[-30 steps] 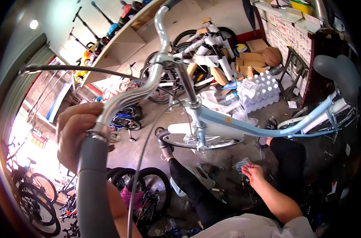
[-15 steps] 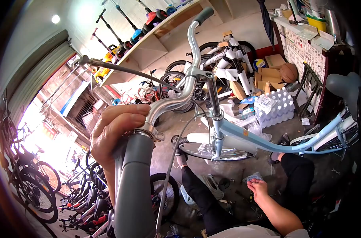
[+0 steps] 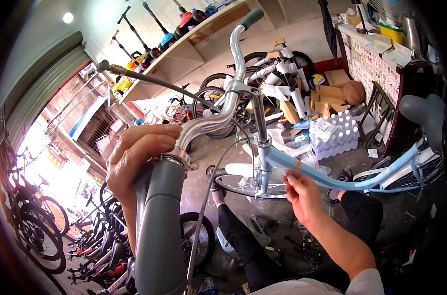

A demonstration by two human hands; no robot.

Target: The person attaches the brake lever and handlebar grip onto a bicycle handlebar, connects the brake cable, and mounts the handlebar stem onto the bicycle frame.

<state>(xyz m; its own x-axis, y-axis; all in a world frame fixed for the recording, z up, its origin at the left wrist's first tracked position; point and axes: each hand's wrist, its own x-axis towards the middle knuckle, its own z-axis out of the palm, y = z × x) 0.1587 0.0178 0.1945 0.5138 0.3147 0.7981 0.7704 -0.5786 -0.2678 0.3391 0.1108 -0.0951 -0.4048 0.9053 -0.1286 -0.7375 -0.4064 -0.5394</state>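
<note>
My left hand (image 3: 130,162) is wrapped round the near end of a silver bicycle handlebar (image 3: 204,127), beside its grey grip (image 3: 163,231). A metal clamp (image 3: 180,156) sits on the bar just past my fingers. The light-blue bicycle frame (image 3: 312,173) stretches to the right under the stem (image 3: 259,113), towards a dark saddle (image 3: 422,113). My right hand (image 3: 304,196) is raised just below the frame tube, thumb and fingers pinched together. Whatever lies between those fingertips is too small to make out. A thin cable (image 3: 200,226) hangs from the handlebar.
A pack of water bottles (image 3: 334,135) stands on the floor behind the frame. Tools and small parts (image 3: 302,243) lie by my legs. Rows of bicycles (image 3: 105,250) fill the left side. Cardboard boxes (image 3: 329,98) and wrapped bicycles (image 3: 282,73) are at the back.
My right hand has risen from low over the floor to just beneath the blue frame tube, still pinched. My left hand keeps its hold on the handlebar. The view has shifted slightly.
</note>
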